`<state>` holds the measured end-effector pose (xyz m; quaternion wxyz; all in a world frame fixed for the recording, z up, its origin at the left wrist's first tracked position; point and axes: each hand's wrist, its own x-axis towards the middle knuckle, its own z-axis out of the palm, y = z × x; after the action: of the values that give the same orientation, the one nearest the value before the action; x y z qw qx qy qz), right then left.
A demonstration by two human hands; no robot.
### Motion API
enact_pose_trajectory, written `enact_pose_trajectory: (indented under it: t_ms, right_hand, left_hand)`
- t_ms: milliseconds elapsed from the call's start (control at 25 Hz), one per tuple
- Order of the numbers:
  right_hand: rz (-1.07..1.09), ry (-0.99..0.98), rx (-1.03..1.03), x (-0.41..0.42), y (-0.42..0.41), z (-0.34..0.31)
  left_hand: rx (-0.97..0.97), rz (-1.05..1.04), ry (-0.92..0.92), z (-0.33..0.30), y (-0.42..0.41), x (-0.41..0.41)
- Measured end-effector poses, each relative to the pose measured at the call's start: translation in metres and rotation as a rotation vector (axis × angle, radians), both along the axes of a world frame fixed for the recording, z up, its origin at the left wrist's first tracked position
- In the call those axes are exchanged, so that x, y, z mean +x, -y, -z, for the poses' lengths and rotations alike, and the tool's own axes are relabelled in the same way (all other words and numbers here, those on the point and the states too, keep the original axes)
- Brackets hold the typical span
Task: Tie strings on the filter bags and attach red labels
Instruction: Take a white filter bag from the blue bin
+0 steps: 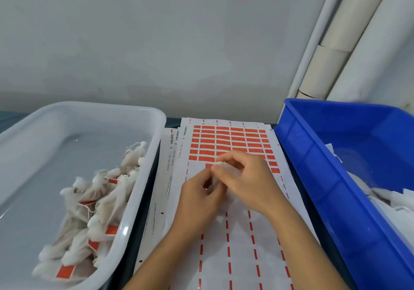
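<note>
Both hands meet in a shared grip on one small white filter bag: right hand curls its fingers around the bag's top, and left hand pinches it from below. Directly beneath them lies the sheet of red labels. Left of the grip, a white tray holds finished bags; to its right stands a blue bin.

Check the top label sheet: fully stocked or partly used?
Partly used. The label sheet keeps red labels in its far rows; its near rows are bare backing with red dashes.
</note>
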<state>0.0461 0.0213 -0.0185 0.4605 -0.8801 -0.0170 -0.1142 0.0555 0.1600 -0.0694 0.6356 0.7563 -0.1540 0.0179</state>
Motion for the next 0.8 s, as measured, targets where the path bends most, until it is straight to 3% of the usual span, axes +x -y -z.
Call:
enact_pose_trajectory:
  t_ms: [280,680,800]
  right_hand:
    - [0.003,0.042,0.023,0.01,0.0,-0.01]
    - [0.185,-0.043,0.503,0.021,0.001,-0.022]
    - [0.21,-0.005,0.561,0.023,0.012,-0.028]
  left_hand:
    - [0.01,0.016,-0.001,-0.001,0.0,0.0]
    - [0.083,0.061,0.042,0.006,-0.001,-0.008]
    - [0.095,0.1,0.011,0.011,-0.001,-0.008]
